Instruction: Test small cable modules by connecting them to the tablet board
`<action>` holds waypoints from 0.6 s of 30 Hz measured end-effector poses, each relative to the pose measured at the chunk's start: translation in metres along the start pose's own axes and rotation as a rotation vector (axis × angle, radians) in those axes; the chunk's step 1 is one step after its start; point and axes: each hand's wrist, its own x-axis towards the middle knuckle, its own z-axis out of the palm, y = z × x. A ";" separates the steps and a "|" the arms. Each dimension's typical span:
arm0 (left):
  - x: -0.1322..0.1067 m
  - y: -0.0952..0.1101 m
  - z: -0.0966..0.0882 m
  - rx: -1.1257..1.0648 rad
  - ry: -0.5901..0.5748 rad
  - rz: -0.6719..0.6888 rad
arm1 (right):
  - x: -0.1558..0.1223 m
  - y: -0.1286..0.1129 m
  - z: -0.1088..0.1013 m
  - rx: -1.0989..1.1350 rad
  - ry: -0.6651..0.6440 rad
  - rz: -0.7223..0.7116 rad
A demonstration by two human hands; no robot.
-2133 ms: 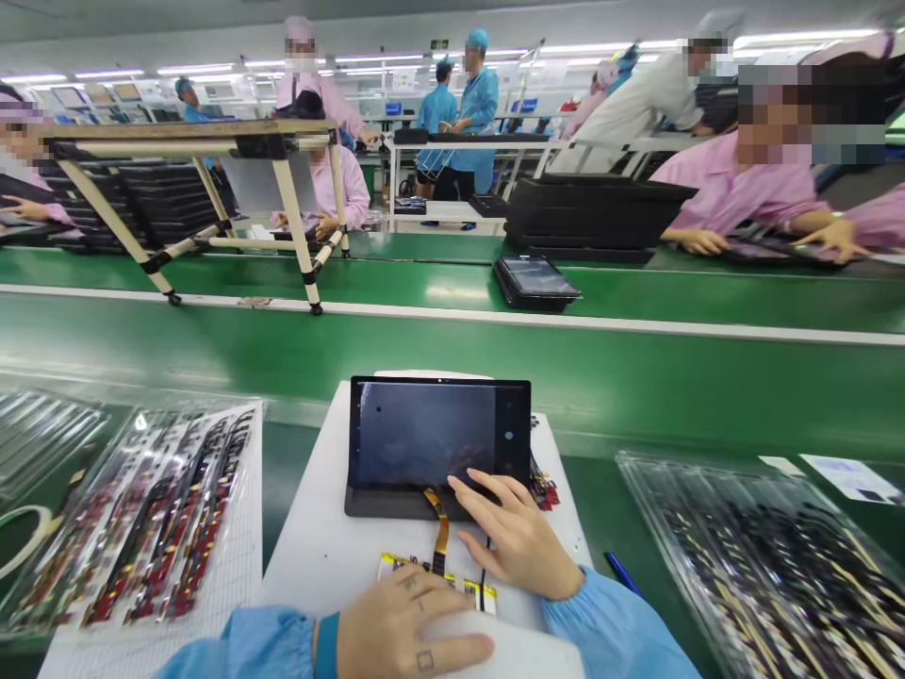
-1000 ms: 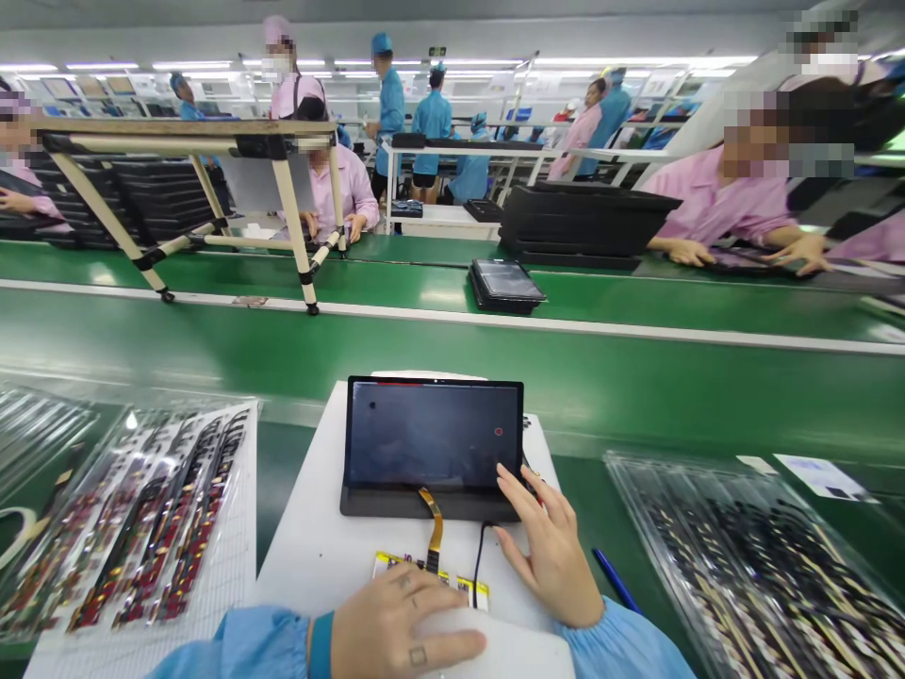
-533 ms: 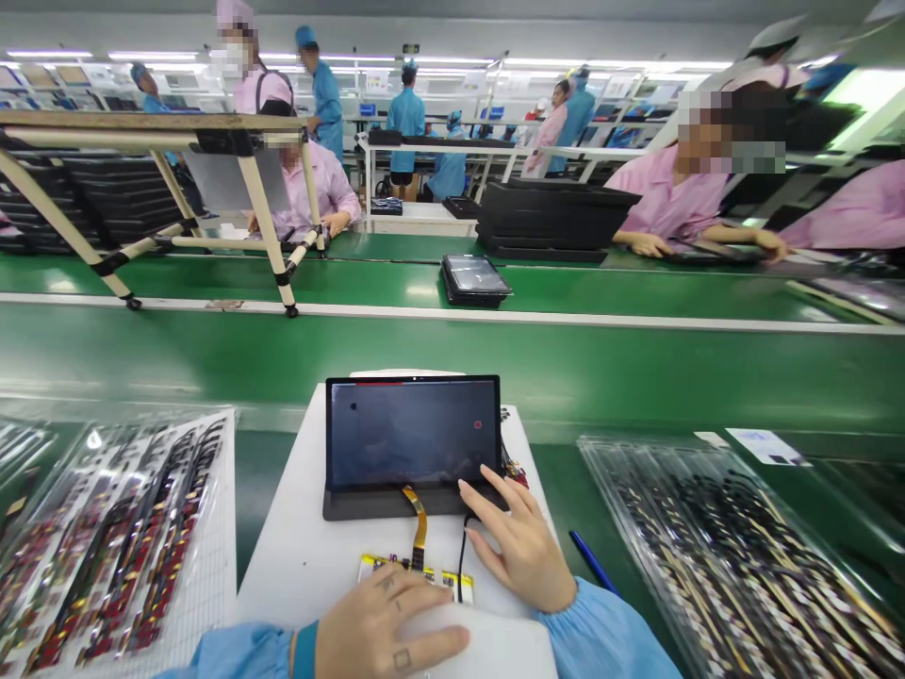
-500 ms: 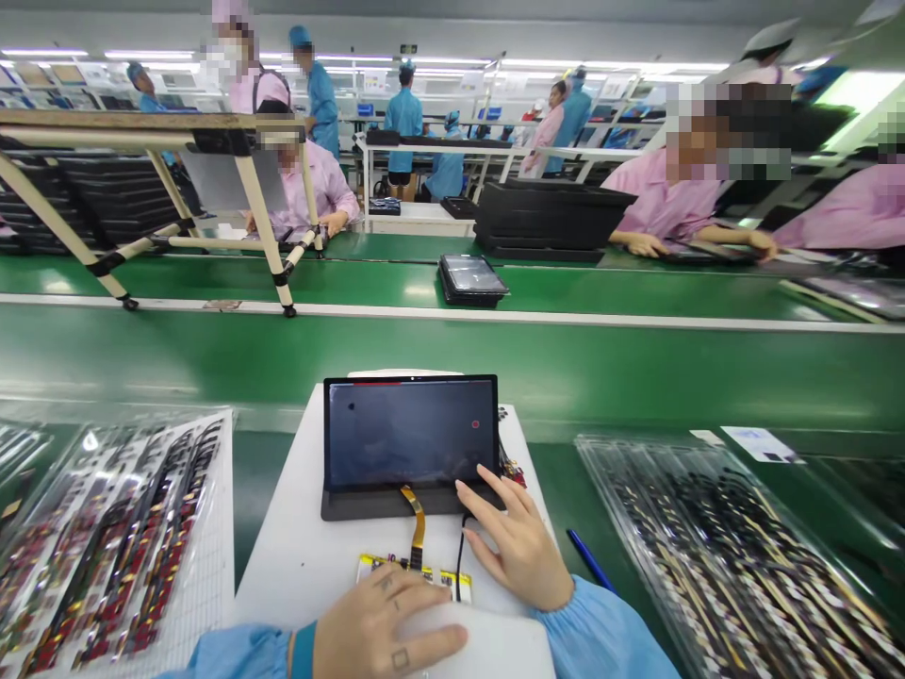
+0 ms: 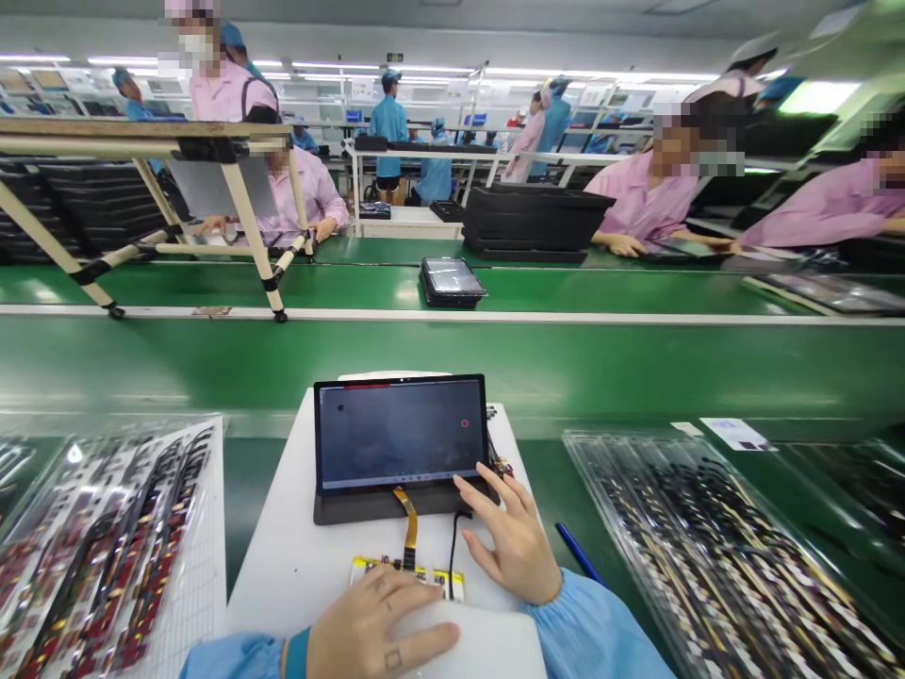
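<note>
Clock directions run from the tablet, with twelve o'clock pointing away from the wearer. Nearest, at six o'clock, the left hand (image 5: pixel 378 622) lies palm down across a white slab (image 5: pixel 495 641), its visible fingers slightly apart and pointing toward three o'clock. Its underside is hidden, so I cannot tell whether it grips anything. Just beyond it, partly covered, sits a yellow-edged battery pack (image 5: pixel 360 570), its long axis running roughly from nine to three.

At between four and five o'clock is the right hand (image 5: pixel 510 542), fingers spread and slightly bent, the thumb well apart from them, with no grip to be seen. Two fingertips meet the screen's lower right corner in view; whether they press or hover I cannot tell. The thumb tip is near a black cable (image 5: pixel 452 556).

The tablet (image 5: pixel 400 429) stands on a white board (image 5: pixel 272 547), leaning back on a dark base (image 5: pixel 346 509). Its screen faces six o'clock, its long axis lying nine to three. An orange ribbon cable (image 5: pixel 410 519) runs from the base toward the battery pack.

A blue pen (image 5: pixel 578 554) lies at four o'clock; beyond it is a clear tray of parts (image 5: pixel 576 453). Farther off, at between twelve and one, rests a dark flat device (image 5: pixel 452 278), with black trays (image 5: pixel 530 222) at one o'clock. At eleven stands a tube-legged frame (image 5: pixel 247 217).
</note>
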 end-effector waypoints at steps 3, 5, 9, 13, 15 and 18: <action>0.002 0.001 -0.002 0.012 0.013 -0.003 | 0.003 -0.002 0.000 0.006 -0.021 -0.021; 0.002 0.001 -0.002 0.011 0.008 -0.008 | 0.008 -0.004 -0.002 0.016 -0.009 -0.019; 0.001 0.002 -0.003 0.007 0.004 -0.017 | 0.016 -0.004 -0.006 0.060 0.111 0.038; 0.002 0.003 -0.005 0.082 -0.021 0.050 | 0.014 0.002 -0.011 0.118 0.180 0.150; 0.003 0.007 -0.008 0.122 -0.017 0.096 | 0.008 -0.001 -0.019 0.186 0.174 0.171; 0.005 0.017 -0.015 0.134 -0.008 0.059 | -0.001 -0.017 -0.042 0.349 -0.008 0.025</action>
